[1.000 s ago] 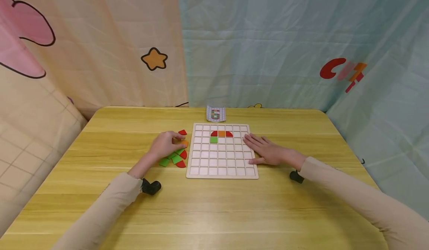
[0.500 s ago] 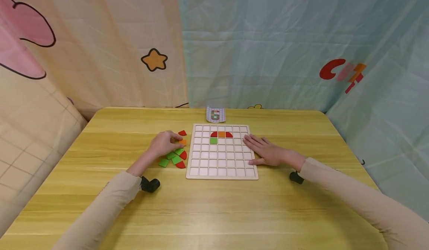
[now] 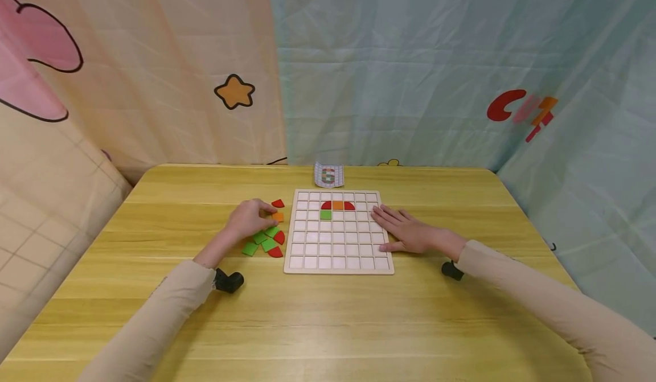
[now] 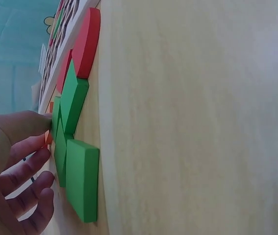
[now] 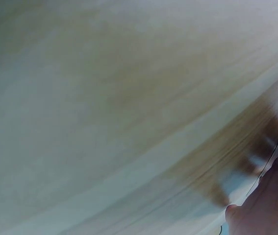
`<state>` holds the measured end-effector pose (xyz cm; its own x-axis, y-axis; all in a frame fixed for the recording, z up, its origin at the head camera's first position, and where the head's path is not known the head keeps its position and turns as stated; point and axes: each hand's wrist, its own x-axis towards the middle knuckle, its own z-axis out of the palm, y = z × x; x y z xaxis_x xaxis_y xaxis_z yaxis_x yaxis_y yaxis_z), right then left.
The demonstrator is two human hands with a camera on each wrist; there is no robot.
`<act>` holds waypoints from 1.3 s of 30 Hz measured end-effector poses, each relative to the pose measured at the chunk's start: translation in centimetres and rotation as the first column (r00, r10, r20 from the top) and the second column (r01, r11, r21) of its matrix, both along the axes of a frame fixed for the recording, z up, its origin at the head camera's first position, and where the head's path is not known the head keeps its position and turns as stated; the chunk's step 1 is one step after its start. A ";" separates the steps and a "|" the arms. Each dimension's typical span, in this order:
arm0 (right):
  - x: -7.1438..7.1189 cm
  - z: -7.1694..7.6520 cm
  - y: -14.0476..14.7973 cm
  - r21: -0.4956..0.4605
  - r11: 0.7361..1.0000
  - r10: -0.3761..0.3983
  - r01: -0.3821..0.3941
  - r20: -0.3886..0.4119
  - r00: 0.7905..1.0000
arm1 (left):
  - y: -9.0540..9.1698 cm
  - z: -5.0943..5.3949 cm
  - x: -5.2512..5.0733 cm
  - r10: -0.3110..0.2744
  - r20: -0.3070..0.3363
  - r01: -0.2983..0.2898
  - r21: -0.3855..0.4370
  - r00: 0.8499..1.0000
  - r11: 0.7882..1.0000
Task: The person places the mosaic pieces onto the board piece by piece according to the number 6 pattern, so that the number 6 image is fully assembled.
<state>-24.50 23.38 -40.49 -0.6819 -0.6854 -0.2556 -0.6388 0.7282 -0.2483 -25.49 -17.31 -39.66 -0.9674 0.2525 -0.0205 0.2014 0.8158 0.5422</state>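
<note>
My left hand (image 3: 249,220) pinches an orange square tile (image 3: 278,217) between thumb and fingers, left of the white grid board (image 3: 339,269). In the left wrist view the left hand (image 4: 13,161) has its thumb and index finger at the orange tile, mostly hidden behind green tiles (image 4: 82,178). Green tiles (image 3: 249,249) and red quarter-round tiles (image 3: 275,252) lie beside that hand. On the board sit two red tiles (image 3: 349,206) with an orange one (image 3: 337,205) between them, and a green square (image 3: 326,215). My right hand (image 3: 410,233) rests spread on the board's right edge.
A small patterned card (image 3: 328,175) lies behind the board near the back edge of the wooden table (image 3: 328,325). Printed curtains (image 3: 410,74) hang behind and at the sides. Black devices (image 3: 228,281) are at both wrists.
The orange tile and my left hand have shifted very slightly left and away from me. My right hand keeps its place on the board.
</note>
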 end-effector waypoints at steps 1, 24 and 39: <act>0.0 0.0 0.0 0.004 1.000 0.000 0.000 0.001 1.000 | -0.1 0.0 0.0 0.001 -0.002 -0.001 0.000 1.000 1.000; 0.0 0.3 -0.1 0.010 1.000 0.019 -0.019 -0.001 1.000 | -0.1 -0.1 -0.3 0.024 -0.063 -0.028 -0.063 0.998 0.998; 0.0 0.3 0.0 0.008 1.000 0.018 -0.018 0.001 1.000 | 1.1 0.6 0.1 0.003 -0.143 -0.012 -0.066 0.990 0.998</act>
